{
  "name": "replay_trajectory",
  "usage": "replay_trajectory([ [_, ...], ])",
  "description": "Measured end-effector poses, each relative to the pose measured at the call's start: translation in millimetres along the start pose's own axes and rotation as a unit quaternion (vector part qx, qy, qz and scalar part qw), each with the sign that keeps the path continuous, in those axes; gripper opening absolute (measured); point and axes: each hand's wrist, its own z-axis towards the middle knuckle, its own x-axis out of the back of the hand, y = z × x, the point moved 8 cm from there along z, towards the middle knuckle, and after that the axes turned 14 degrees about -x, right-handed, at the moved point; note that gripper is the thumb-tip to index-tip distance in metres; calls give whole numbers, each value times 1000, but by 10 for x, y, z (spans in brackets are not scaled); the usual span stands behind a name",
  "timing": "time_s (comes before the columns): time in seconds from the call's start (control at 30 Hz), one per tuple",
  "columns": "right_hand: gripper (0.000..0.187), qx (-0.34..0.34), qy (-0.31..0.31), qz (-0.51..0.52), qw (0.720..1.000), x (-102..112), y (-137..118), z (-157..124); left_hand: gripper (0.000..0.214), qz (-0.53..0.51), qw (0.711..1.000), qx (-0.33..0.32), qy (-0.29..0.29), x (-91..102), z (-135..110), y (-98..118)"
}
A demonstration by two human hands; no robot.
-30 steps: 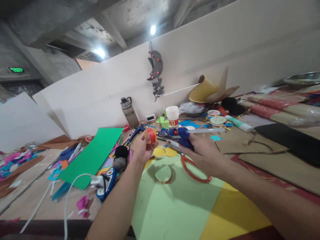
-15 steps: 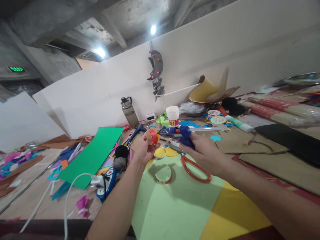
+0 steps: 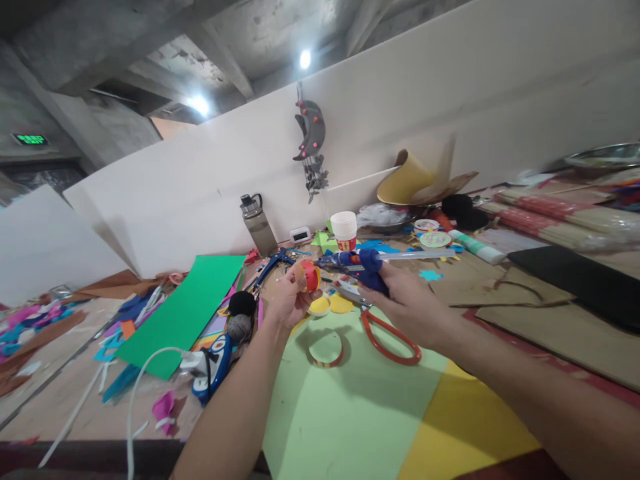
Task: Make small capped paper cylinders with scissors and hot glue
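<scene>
My left hand (image 3: 287,301) is raised over the table, fingers pinched round a small red and orange paper ring (image 3: 309,274). My right hand (image 3: 410,303) grips a blue hot glue gun (image 3: 361,262) with a clear glue stick (image 3: 420,255) poking out its back. The gun's nozzle points left at the red ring, almost touching it. Below the hands lie two yellow discs (image 3: 330,305), a paper hoop (image 3: 326,349) and orange-handled scissors (image 3: 385,327) on a light green sheet (image 3: 345,413).
A dark green sheet (image 3: 187,310), a power strip with white cable (image 3: 207,367), black and grey pompoms (image 3: 241,313), a water bottle (image 3: 257,223), a paper cup (image 3: 345,230) and paper scraps crowd the table. Cardboard (image 3: 530,313) and a black sheet (image 3: 580,280) lie right. A white board (image 3: 400,120) backs the table.
My left hand has turned the red ring slightly and brought it a little right. The glue gun has edged closer to the ring. The view has barely shifted.
</scene>
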Motion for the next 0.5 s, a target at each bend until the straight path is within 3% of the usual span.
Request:
replay_trajectory([
  [0.3, 21, -11, -21, 23, 999, -55, 59, 17, 29, -2, 999, -8, 35, 38, 8, 12],
  [0.5, 26, -9, -30, 20, 999, -78, 89, 18, 33, -15, 997, -26, 65, 80, 43, 40],
])
